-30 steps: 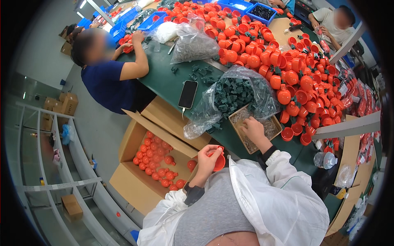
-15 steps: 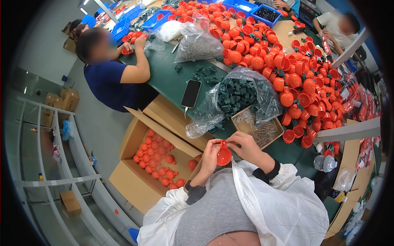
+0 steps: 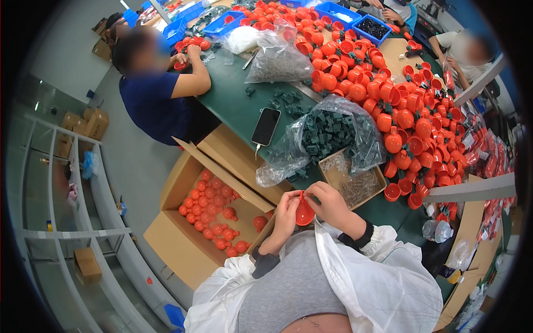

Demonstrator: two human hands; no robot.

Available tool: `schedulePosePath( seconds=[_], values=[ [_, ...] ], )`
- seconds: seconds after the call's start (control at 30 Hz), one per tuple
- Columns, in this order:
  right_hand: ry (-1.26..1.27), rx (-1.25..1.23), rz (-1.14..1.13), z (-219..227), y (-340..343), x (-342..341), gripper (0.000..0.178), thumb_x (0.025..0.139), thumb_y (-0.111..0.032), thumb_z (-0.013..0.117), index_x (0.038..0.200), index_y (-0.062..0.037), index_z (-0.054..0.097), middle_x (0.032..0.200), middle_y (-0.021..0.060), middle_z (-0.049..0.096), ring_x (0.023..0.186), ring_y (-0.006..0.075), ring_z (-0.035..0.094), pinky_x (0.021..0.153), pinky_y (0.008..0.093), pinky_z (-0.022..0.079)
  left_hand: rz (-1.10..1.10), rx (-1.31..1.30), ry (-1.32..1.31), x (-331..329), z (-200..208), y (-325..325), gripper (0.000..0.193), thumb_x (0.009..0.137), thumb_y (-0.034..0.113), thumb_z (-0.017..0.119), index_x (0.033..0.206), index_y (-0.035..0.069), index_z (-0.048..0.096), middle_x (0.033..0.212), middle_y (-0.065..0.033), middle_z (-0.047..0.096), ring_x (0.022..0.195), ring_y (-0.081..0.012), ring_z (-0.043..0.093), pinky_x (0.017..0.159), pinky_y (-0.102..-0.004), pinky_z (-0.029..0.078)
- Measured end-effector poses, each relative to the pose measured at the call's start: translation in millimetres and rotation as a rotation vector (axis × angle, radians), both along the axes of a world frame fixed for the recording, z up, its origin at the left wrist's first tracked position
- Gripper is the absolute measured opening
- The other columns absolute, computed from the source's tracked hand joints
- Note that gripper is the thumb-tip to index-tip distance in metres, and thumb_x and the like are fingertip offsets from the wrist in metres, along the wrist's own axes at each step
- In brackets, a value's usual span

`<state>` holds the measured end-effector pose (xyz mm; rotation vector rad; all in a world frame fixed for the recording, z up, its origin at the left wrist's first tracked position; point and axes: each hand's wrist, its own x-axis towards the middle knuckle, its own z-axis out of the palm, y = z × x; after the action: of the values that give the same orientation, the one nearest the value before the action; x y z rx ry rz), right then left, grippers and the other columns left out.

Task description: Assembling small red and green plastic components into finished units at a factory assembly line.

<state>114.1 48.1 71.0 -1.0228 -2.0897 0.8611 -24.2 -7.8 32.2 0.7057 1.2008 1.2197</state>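
Note:
In front of my body I hold a small red plastic cup (image 3: 305,214) by its narrow neck, with its round bowl hanging down. My left hand (image 3: 284,215) pinches the neck from the left. The fingertips of my right hand (image 3: 331,206) are closed at the top of the same neck. Whatever small part may sit between the fingers is hidden. Just beyond my right hand lies a shallow cardboard tray (image 3: 326,166) of small metal springs (image 3: 358,187). Behind it, a clear plastic bag (image 3: 373,125) spills dark green plastic clips (image 3: 327,133).
An open carton (image 3: 172,241) of red cups (image 3: 208,208) stands at my left. A big heap of red cups (image 3: 383,89) covers the table's right side. A charging phone (image 3: 266,126) lies on the green tabletop (image 3: 236,105). Co-workers sit at the far left and far right.
My view has shifted slightly, so the table scene sits a little further right. My right fingers have drawn in closer over the cup's neck. Both hands keep hold of the cup.

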Motion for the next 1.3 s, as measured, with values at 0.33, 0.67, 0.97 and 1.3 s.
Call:
schedulePosePath(
  seconds=[0.33, 0.67, 0.97, 1.3],
  values=[
    [-0.034, -0.009, -0.163, -54.3, 83.7, 7.2, 0.019, 0.071, -0.007, 0.064, 0.089, -0.0021, 0.061, 0.086, 0.0091, 0.055, 0.075, 0.0234, 0.058, 0.064, 0.0312, 0.047, 0.006, -0.022, -0.049, -7.8, 5.4, 1.1, 0.025, 0.088, 0.010, 0.036, 0.108, 0.000, 0.048, 0.101, -0.0100, 0.057, 0.092, -0.0134, 0.055, 0.081, -0.0244, 0.043],
    [-0.176, 0.098, -0.208, -80.6, 116.9, 10.7, 0.029, 0.066, -0.014, 0.068, 0.092, -0.0038, 0.058, 0.091, 0.0107, 0.052, 0.073, 0.0205, 0.056, 0.062, 0.0294, 0.046, 0.014, -0.037, -0.104, -9.9, 13.1, -2.9, 0.030, 0.089, 0.011, 0.033, 0.111, -0.002, 0.048, 0.104, -0.0100, 0.057, 0.094, -0.0132, 0.055, 0.082, -0.0232, 0.042],
    [1.019, -0.953, -0.195, -24.7, 73.2, 81.7, 0.017, 0.087, -0.017, 0.048, 0.092, -0.0014, 0.053, 0.084, 0.0070, 0.056, 0.073, 0.0180, 0.057, 0.065, 0.0278, 0.048, -0.032, -0.027, -0.262, 0.6, 26.6, -1.1, 0.039, 0.088, 0.020, 0.035, 0.121, 0.001, 0.039, 0.120, -0.0116, 0.046, 0.108, -0.0183, 0.048, 0.087, -0.0316, 0.043],
    [1.237, -1.162, 0.246, -11.8, 23.5, 68.3, 0.018, 0.087, -0.015, 0.050, 0.100, -0.0016, 0.047, 0.091, 0.0087, 0.053, 0.090, 0.0215, 0.056, 0.079, 0.0290, 0.046, -0.089, 0.142, -0.025, 15.9, 52.5, -9.0, 0.039, 0.090, 0.021, 0.029, 0.119, -0.002, 0.040, 0.118, -0.0129, 0.049, 0.104, -0.0165, 0.051, 0.087, -0.0282, 0.042]
  ],
)
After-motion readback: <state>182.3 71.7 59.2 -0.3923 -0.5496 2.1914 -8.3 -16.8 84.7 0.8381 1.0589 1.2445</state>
